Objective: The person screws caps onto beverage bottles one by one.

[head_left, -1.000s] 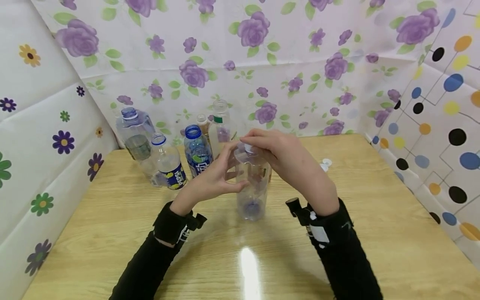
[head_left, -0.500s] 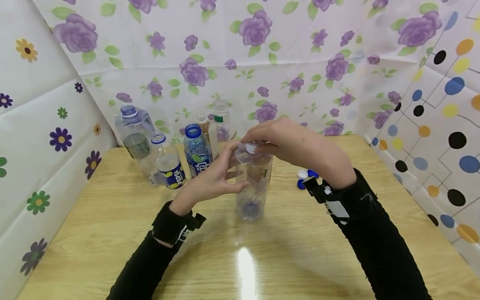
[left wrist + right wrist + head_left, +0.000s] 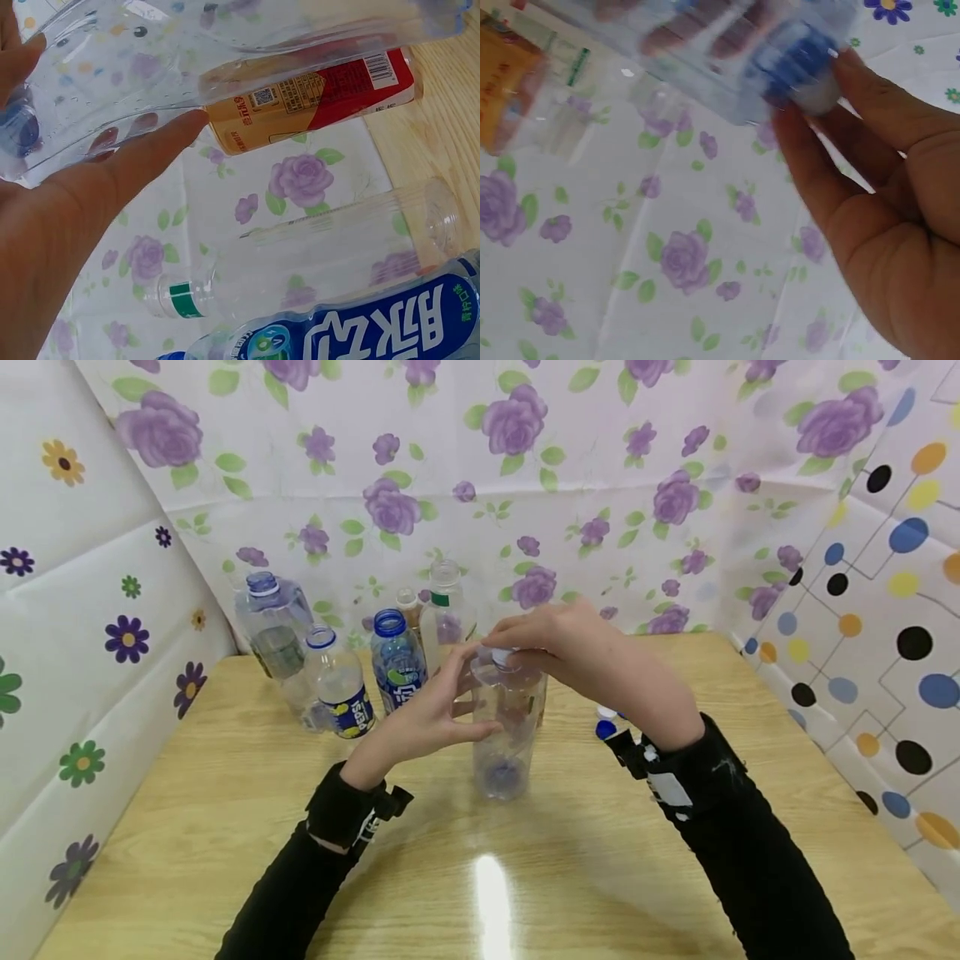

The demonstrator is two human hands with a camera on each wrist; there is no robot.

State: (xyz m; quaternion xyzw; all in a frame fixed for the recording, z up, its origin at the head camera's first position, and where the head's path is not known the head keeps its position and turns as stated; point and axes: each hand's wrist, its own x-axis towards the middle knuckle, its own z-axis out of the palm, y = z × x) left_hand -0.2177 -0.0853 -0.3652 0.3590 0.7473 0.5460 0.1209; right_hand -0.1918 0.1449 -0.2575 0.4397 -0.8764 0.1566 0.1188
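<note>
A large clear plastic bottle [image 3: 504, 760] stands upright on the table before me. My left hand [image 3: 420, 718] holds its upper body, the thumb in front and the other fingers partly hidden behind it. At the top, my right hand [image 3: 592, 660] grips a white cap [image 3: 502, 657] on the bottle's mouth from above. In the right wrist view, the fingertips pinch the white cap [image 3: 819, 96] just past the blue-looking neck. Behind the bottle, the left wrist view shows a red and yellow labelled container [image 3: 322, 94].
At the left back stand uncapped bottles: a large bluish one [image 3: 277, 643], a Pepsi bottle [image 3: 341, 693] and a blue-labelled bottle [image 3: 397, 664]. Behind them are a clear bottle [image 3: 446, 610] and a smaller brownish one [image 3: 408, 603]. Loose caps [image 3: 606, 727] lie partly behind my right wrist.
My right hand and forearm have swung outward to the right, then slightly back, with the fingers staying at the cap. Left hand and bottle look still.
</note>
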